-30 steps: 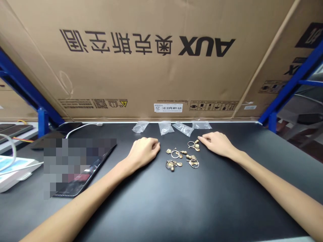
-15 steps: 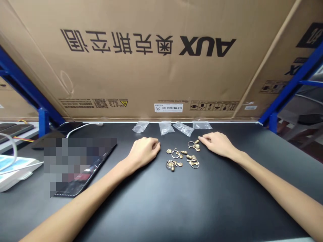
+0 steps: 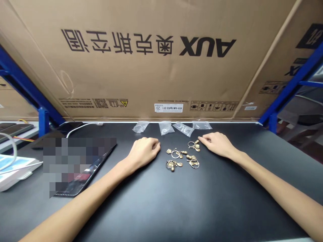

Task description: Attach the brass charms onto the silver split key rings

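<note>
Brass-coloured metal charms [image 3: 182,158]: dull antique finish, slightly rough; thin wire rings a bit shinier. Clear plastic bags [image 3: 165,127] beyond the charms: thin, crinkled, glossy. Black benchtop [image 3: 191,208] under the charms: smooth, mostly matt, soft sheen. Corrugated cardboard carton [image 3: 141,77] beyond the charms: matt brown paper face, black print, light scuffs. White paper label [image 3: 168,107] on carton, smooth. Blue painted metal rack uprights [image 3: 285,97] either side of the charms: semi-gloss. Dark glass-like panel [image 3: 85,176] left of the charms: glossy, partly blurred. White cable [image 3: 83,126] further left: smooth, looks plastic-sheathed.
</note>
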### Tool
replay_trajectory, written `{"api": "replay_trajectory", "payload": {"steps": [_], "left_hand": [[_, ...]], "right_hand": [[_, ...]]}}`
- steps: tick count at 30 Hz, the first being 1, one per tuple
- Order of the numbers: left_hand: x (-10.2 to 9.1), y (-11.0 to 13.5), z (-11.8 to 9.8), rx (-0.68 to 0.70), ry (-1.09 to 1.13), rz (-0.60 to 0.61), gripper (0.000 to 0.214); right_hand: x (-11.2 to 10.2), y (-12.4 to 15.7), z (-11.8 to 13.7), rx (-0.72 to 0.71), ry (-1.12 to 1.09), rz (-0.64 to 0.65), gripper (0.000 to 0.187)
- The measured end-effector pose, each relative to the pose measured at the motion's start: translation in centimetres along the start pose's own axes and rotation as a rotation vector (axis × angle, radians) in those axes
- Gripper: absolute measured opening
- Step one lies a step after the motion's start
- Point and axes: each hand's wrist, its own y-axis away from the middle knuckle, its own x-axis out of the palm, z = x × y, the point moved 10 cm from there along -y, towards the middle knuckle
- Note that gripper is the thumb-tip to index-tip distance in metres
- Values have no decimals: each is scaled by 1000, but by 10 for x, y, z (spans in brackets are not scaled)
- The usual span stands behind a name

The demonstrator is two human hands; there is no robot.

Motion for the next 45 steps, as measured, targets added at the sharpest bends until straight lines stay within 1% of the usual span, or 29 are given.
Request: {"api": "replay_trajectory", "payload": {"steps": [45], "left_hand": [[-1, 2, -3, 7, -19, 9, 35]], "right_hand": [[1, 0, 1, -9, 21, 19, 52]]}}
